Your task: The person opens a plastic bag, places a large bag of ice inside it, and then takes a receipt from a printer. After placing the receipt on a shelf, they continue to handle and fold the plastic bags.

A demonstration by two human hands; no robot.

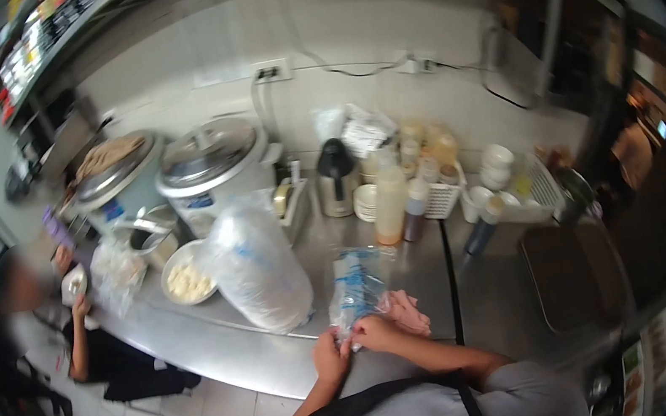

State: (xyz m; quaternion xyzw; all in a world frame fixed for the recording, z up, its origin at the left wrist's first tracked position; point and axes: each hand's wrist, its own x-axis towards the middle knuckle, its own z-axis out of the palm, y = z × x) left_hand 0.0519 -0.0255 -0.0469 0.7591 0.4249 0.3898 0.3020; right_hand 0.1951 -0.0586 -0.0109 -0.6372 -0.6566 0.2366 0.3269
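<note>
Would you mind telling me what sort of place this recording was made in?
Most likely a commercial kitchen or food stall. Two large rice cookers stand on a stainless steel counter, squeeze bottles stand beside stacked cups, and both hands hold a clear plastic bag.

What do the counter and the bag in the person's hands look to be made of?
Counter: likely stainless steel, brushed grey with soft reflections. Bag: thin clear plastic film with blue print, crinkled and see-through, pinched at its lower end by left hand and right hand.
</note>
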